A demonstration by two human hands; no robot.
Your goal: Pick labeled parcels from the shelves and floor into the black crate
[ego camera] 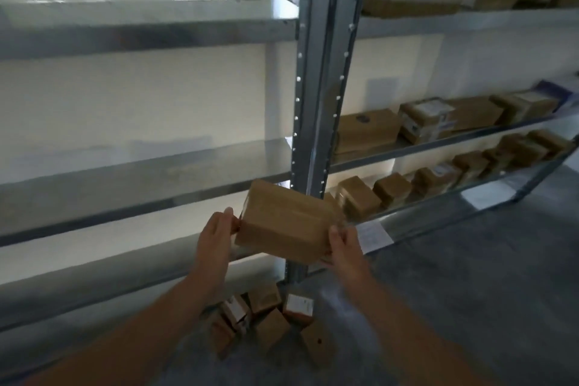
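Observation:
A brown cardboard parcel point(286, 221) wrapped in clear tape is held in the air in front of the metal shelf upright point(316, 88). My left hand point(216, 235) grips its left end and my right hand point(344, 244) grips its lower right corner. The parcel is tilted, and no label shows on its visible faces. Several small parcels point(266, 323), some with white labels, lie in a heap on the floor below my hands. The black crate is out of view.
Grey metal shelves point(141, 172) on the left are bare. The shelves on the right point(454, 141) hold rows of brown parcels at three levels. A white sheet point(372, 236) hangs on the lowest right shelf edge. Grey floor point(470, 291) spreads to the right.

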